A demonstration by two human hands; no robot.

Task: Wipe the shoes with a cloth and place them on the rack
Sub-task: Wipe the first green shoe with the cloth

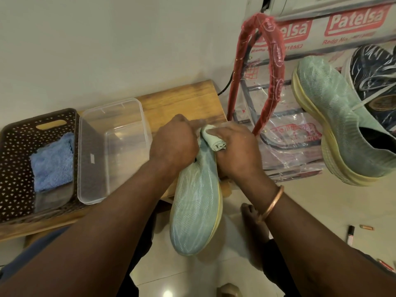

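A brown basket (12,168) with a blue towel (52,166) and a clear tub (113,116) crowd my worktop (182,99). The matching shoe (334,116) rests on the rack (278,61). My left hand (173,142) grips the green shoe (197,211) at the worktop's edge, and my right hand (235,151) curls round the cloth (212,140), pressing it on.

A home: tiled floor (300,211), a shoe rack (278,125) right of the right hand (235,151), a basket (12,168) on a wooden table (182,101) left of the left hand (173,144).

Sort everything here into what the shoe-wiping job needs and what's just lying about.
Job: pale green knit shoe being wiped; folded pale green cloth; matching green shoe on the plastic-wrapped metal rack.
Lying about: clear plastic tub; brown perforated basket; blue fluffy towel; black marker pen.
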